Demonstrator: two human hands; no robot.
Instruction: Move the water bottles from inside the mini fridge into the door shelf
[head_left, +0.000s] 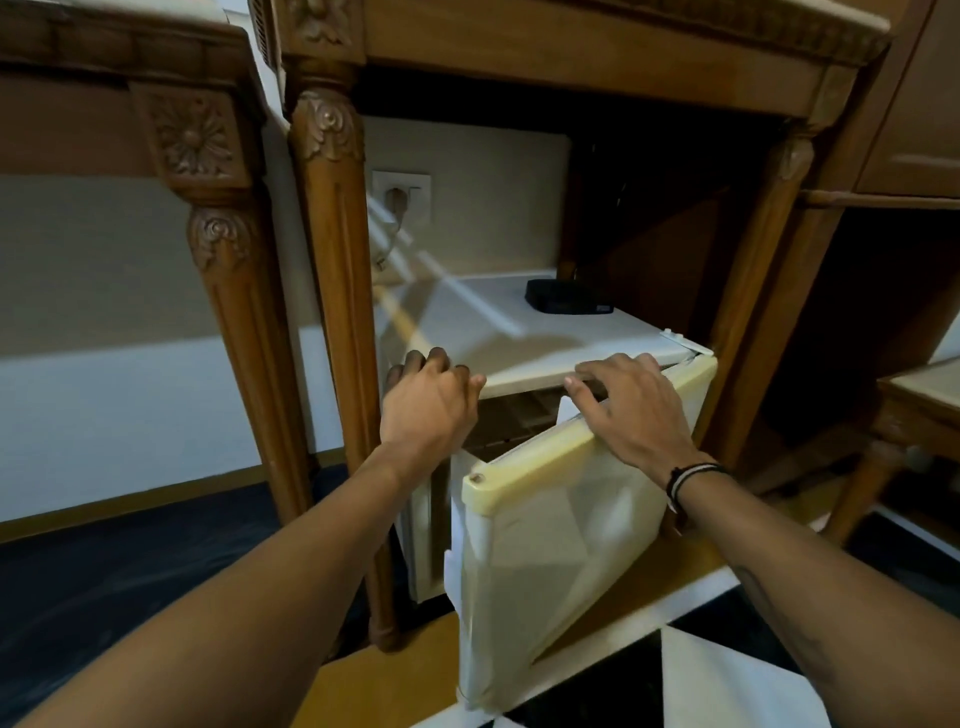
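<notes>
Door (561, 525) of the mini fridge (519, 332) is only part open, hinged at the right, free edge swung out toward the viewer at the left, so the gap into the cabinet opens on the left side, below and between the two hands. The right hand (631, 410) lies palm-down over the door's top edge near the hinge end, fingers (589, 387) curled over the rim toward the inside. Looks like a loose hooked hold on the door, not a tight fist. The left hand (428, 402) is at the fridge's front left top corner, fingers bent over the edge of the top panel, braced there, holding nothing else. No water bottles visible: interior is dark thru the narrow gap, and the door shelf faces away from the camera, so can't tell what's in either. Judging from this, bottles are prob. still inside, behind the door, down and back from both hands. The door's long top edge runs left-front to right-back; it needs to swing wider, pivoting right. Left hand is nearer the opening, so better placed to reach in. Both forearms are stretched forward, wrists about level. A black box (566, 301) sits on the fridge top, well clear.
</notes>
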